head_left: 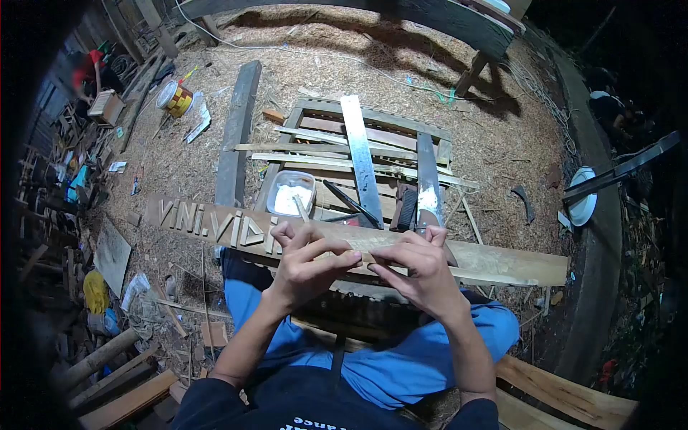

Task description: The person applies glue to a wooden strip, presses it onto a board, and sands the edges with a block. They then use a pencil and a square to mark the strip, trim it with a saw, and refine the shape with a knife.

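A long wooden board (502,259) lies across my knees, with raised wooden letters (208,221) reading "VINI.VID" and further strokes along its left part. Above the board's middle, my left hand (309,259) is closed in a pinch, thumb against forefinger. Close beside it, my right hand (419,264) pinches too, its fingertips nearly meeting the left ones. Whatever lies between the fingertips is too small to make out. Just beyond the board stands a plastic tub (292,192) of white paste, with a stick (301,208) leaning in it.
Past the board, a wooden pallet (373,115) carries loose strips, a metal blade (362,158), a second saw-like blade (428,172) and a brush (405,208). A dark beam (240,136) lies left. A patterned bucket (175,99) and a person in red (89,72) are farther off.
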`<state>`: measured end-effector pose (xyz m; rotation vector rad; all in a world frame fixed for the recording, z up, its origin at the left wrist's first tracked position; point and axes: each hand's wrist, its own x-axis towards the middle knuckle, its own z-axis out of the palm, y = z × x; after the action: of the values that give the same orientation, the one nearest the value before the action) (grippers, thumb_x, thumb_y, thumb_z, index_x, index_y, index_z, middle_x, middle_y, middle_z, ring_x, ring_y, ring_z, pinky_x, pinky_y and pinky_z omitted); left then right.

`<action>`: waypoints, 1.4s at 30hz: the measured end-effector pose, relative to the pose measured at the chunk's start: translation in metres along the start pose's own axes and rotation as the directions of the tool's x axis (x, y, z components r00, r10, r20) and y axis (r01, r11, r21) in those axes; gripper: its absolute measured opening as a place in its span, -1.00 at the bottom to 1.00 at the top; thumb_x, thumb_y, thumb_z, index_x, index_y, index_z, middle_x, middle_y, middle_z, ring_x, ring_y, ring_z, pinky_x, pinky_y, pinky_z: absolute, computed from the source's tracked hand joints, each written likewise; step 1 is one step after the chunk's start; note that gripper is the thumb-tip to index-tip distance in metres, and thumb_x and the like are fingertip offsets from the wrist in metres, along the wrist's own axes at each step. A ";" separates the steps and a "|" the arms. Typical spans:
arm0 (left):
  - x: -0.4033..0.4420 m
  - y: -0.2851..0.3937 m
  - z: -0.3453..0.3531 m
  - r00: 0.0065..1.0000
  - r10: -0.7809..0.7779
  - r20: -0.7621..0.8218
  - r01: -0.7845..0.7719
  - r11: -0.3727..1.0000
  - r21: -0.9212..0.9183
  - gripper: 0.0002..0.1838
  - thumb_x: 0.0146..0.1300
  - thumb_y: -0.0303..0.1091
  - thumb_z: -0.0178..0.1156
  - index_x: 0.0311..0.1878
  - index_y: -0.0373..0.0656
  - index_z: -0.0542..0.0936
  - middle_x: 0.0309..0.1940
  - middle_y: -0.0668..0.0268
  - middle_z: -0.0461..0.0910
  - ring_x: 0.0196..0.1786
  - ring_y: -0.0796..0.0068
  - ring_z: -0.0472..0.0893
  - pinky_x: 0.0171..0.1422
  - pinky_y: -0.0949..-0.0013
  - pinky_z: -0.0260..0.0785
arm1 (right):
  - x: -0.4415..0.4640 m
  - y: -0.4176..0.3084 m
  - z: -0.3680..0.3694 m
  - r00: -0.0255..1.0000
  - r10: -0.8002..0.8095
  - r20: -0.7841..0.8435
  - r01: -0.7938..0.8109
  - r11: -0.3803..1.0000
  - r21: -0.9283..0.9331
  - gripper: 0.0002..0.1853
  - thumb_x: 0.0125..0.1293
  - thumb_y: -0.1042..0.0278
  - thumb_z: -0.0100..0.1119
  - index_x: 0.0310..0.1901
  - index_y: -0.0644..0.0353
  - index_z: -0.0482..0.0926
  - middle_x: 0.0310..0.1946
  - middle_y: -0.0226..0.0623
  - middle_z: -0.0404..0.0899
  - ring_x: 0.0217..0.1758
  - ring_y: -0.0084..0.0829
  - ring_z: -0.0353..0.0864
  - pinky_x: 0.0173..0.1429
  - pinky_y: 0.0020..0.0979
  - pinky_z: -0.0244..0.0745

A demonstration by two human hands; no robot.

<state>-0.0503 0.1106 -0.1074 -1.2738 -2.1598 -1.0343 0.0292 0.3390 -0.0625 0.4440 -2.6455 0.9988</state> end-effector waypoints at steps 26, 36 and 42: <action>0.001 0.015 -0.009 0.997 -0.069 -0.021 0.069 0.998 -0.014 -0.67 0.06 -0.29 0.60 -0.07 0.05 0.79 -0.17 0.54 0.79 -0.24 0.42 0.52 -0.02 0.31 0.20 | -0.006 -0.002 0.006 0.985 -0.156 -0.071 0.145 0.979 -0.140 -0.76 0.23 0.32 0.51 -0.08 -0.05 0.70 -0.32 -0.65 0.69 -0.23 -0.59 0.62 0.01 -0.22 0.06; -0.004 0.018 -0.005 0.991 -0.112 -0.069 0.107 0.992 -0.070 -0.66 0.05 -0.26 0.60 -0.07 0.11 0.78 -0.15 0.60 0.78 -0.24 0.48 0.52 0.11 0.21 0.05 | -0.006 -0.005 0.007 0.974 -0.203 -0.100 0.188 0.972 -0.140 -0.72 0.19 0.36 0.52 -0.07 -0.03 0.68 -0.33 -0.63 0.68 -0.26 -0.58 0.60 0.00 -0.25 0.07; -0.007 0.019 -0.001 0.985 -0.147 -0.088 0.143 0.989 -0.049 -0.68 0.07 -0.27 0.58 -0.08 0.13 0.76 -0.14 0.61 0.78 -0.20 0.50 0.51 0.12 0.18 0.02 | -0.003 -0.009 0.004 0.966 -0.237 -0.108 0.211 0.956 -0.204 -0.71 0.19 0.38 0.51 -0.06 0.01 0.68 -0.33 -0.62 0.67 -0.26 -0.57 0.60 0.00 -0.27 0.09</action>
<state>-0.0299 0.1119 -0.1044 -1.0785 -2.1971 -1.1793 0.0350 0.3305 -0.0615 0.5969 -2.4748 0.6730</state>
